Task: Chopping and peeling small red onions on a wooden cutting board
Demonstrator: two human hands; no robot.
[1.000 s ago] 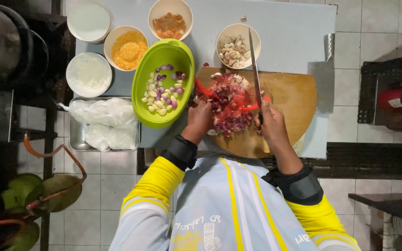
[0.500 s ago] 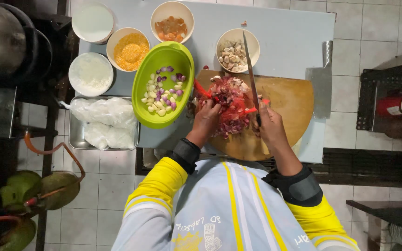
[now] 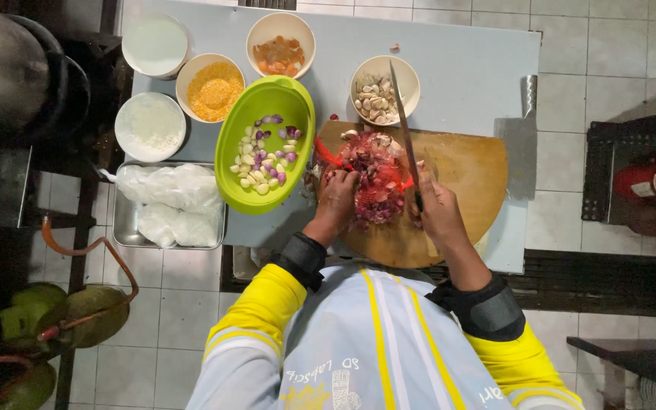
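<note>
A round wooden chopping board (image 3: 465,171) lies on the pale table (image 3: 465,61). On the board sits a heap of chopped red shallots and red chilli (image 3: 377,171). My left hand (image 3: 337,199) presses on the near left side of the heap. My right hand (image 3: 440,211) grips the handle of a long knife (image 3: 404,129), whose blade stands along the heap's right side and points away toward a bowl of garlic cloves (image 3: 380,95). A green oval bowl (image 3: 256,114) left of the board holds peeled garlic and shallots.
A cleaver (image 3: 521,140) lies at the board's right. Bowls of orange powder (image 3: 214,87), orange pieces (image 3: 280,52) and white contents (image 3: 149,125) stand at the back left. A metal tray (image 3: 127,224) holds clear bags. Green gas cylinders (image 3: 62,315) stand on the tiled floor.
My left hand has slid slightly right over the heap. The knife has stayed at the heap's right side with little shift.
</note>
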